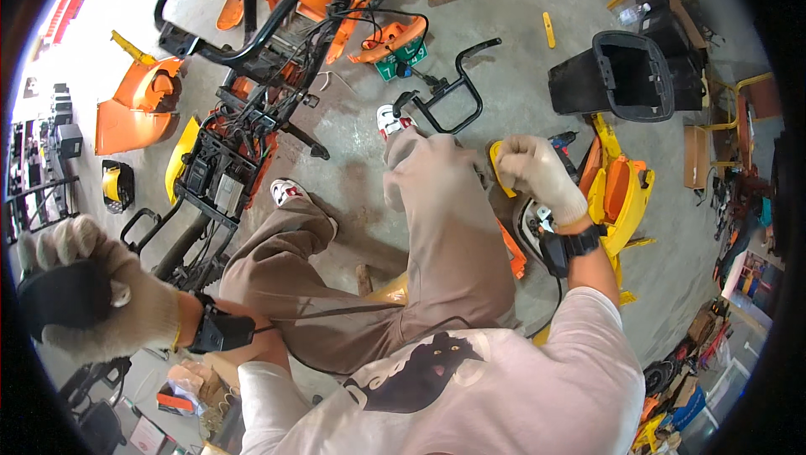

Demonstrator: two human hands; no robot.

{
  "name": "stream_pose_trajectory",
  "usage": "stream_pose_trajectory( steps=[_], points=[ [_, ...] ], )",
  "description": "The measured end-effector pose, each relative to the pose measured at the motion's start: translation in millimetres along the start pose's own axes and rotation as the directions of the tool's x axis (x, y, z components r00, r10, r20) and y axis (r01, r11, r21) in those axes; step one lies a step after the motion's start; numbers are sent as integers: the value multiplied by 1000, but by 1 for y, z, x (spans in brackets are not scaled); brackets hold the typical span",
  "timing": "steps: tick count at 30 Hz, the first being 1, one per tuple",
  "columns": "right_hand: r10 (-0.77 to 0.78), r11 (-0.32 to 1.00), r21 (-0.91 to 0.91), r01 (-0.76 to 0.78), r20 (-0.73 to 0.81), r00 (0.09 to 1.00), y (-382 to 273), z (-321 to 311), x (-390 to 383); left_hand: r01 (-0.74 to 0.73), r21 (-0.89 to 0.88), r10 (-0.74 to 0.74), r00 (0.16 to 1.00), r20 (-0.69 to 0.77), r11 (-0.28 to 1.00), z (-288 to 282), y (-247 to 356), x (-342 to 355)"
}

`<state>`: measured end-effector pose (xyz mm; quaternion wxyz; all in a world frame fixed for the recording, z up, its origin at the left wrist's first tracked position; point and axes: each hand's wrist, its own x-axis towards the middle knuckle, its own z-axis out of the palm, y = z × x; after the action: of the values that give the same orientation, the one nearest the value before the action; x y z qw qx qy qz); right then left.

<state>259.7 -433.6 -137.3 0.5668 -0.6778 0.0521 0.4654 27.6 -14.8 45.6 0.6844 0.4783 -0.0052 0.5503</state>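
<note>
My left hand (147, 300), in a pale knit glove, is closed round a smooth black rounded object (63, 297) at the far left; its kind I cannot make out. My right hand (537, 174), gloved alike, is to the right of my right knee with fingers curled. A narrow yellow strip-shaped piece (497, 171) with a dark edge shows at its fingertips and appears gripped. Below that wrist are a white and black part (533, 224) and an orange piece (514, 252). A cordless drill (564, 146) lies just beyond the right hand.
A stripped two-wheeler frame (227, 153) with exposed wiring stands front left. Orange panels (138, 107), a green plate (399, 60), a black tubular bracket (453, 94) and a yellow strip (549, 29) lie about. On the right are a black bin (588, 81) and yellow panels (625, 195).
</note>
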Motion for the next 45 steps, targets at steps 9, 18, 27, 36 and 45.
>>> stream_pose_trajectory(
  steps=[9,18,27,36,45],
  points=[
    [-377,724,-569,391,150,914,-40,75,-61,-76,-77,73,996,-44,994,-23,29,-10],
    [-709,109,-829,549,322,627,-34,89,-64,-65,-151,54,996,-77,986,-26,39,-11],
    [-792,243,-830,502,129,597,-23,111,-71,322,-125,-335,937,-102,938,1,21,-19],
    [-775,584,-339,738,36,630,-80,189,-70,334,-101,-340,939,-49,937,-11,21,-13],
    [-672,698,23,716,367,644,-158,292,-55,365,-16,-365,928,-72,931,-22,14,-3]
  ],
)
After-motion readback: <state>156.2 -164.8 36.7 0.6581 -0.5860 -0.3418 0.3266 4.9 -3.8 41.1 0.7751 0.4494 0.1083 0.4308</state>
